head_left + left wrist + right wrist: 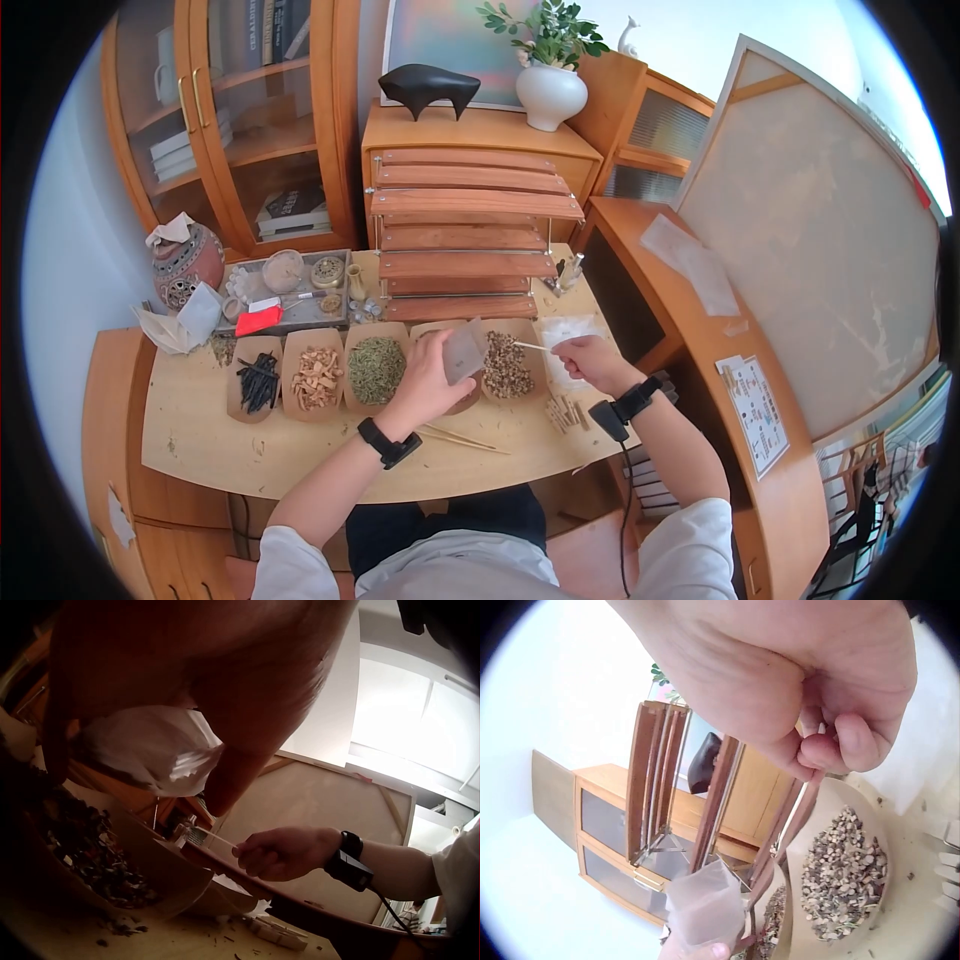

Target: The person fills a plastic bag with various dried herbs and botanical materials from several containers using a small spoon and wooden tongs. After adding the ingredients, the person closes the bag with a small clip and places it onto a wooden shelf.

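Note:
My left hand holds a small translucent pouch over the row of paper trays; the pouch also shows in the right wrist view. Raised to its right, my right hand pinches a thin pale stick between thumb and fingers. The stick points left toward the pouch. Beneath it sits a paper tray of chopped brown and cream bits. The tray under my left hand, with mixed dark bits, is mostly covered in the head view.
Leftward stand trays of green dried herb, tan chips and black pieces. Thin sticks lie in front, short pale sticks at right, white plastic behind. A slatted wooden rack rises at the back.

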The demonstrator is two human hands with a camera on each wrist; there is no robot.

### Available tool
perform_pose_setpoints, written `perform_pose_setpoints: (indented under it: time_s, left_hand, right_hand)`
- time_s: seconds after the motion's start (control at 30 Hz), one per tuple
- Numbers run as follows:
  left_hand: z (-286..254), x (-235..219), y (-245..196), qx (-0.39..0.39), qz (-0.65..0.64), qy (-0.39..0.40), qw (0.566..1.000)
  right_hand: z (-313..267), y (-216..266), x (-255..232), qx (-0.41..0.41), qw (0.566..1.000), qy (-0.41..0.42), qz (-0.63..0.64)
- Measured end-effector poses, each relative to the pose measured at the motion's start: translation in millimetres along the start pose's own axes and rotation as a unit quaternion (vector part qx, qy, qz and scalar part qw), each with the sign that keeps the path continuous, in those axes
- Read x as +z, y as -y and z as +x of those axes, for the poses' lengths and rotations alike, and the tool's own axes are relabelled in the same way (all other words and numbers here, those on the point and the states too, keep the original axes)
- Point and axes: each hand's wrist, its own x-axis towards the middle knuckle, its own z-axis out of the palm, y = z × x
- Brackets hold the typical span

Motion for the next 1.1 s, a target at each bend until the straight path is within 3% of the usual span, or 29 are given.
perform_pose_setpoints:
  time_s: [0.13, 0.23, 0.33, 0.43, 0.53, 0.63, 0.8, 1.0, 1.1]
  left_hand:
    - [3.3, 0.8, -2.7, 0.001, 0.009, 0.007, 1.000]
    - [5.0, 4.2, -5.6, 0.012, -0.014, -0.001, 1.000]
    - [3.8, 4.5, -9.5, 0.017, -0.035, -0.018, 0.999]
    - [1.5, 1.2, -2.5, -0.004, -0.053, -0.011, 0.999]
    - [-1.7, -2.9, 1.9, -0.021, -0.044, -0.020, 0.999]
    - [-2.8, -5.0, 2.9, -0.021, -0.044, -0.023, 0.999]
    - [-3.3, -7.7, -0.3, -0.024, -0.047, -0.018, 0.998]
    - [-6.0, -13.9, -2.4, -0.039, -0.051, -0.017, 0.998]
    - [-6.1, -14.1, -3.5, -0.045, -0.046, -0.014, 0.998]
  right_hand:
    - [-13.0, 29.2, 5.7, -0.021, 1.000, 0.008, -0.001]
    - [-32.1, 54.2, 30.3, -0.095, 0.984, -0.046, -0.143]
    - [-47.4, 63.9, 44.1, -0.243, 0.928, -0.092, -0.267]
    - [-45.4, 60.8, 38.6, -0.283, 0.909, -0.149, -0.266]
    - [-43.7, 53.4, 37.6, -0.253, 0.909, -0.168, -0.286]
    - [-21.2, 17.6, 46.7, -0.268, 0.891, -0.145, -0.336]
    - [-9.2, -1.4, 68.8, -0.279, 0.856, -0.146, -0.410]
    - [11.4, -10.3, 34.2, -0.295, 0.831, -0.182, -0.436]
    - [2.6, 10.0, 38.5, -0.271, 0.860, -0.173, -0.397]
